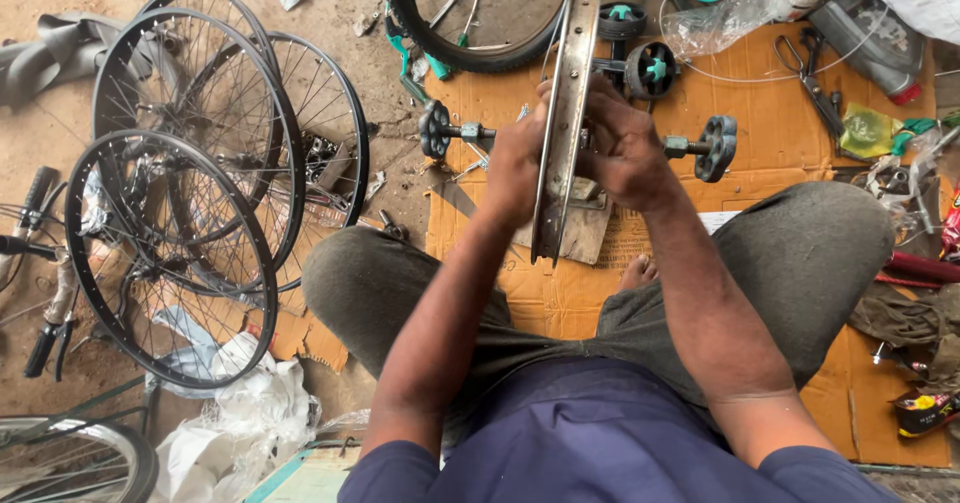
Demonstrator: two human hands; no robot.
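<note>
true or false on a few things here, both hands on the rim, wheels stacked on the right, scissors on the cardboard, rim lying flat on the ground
1. Both the left hand and the right hand grip the metal bicycle rim. True.
2. The spoked wheels are stacked on the person's right. False: they are on the left.
3. Scissors lie on the cardboard. True.
4. The rim lies flat on the ground. False: it is held upright, seen edge-on.

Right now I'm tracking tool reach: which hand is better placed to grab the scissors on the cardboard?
Probably right. The right hand grips the rim nearer the scissors; the left hand is across the rim.
</note>
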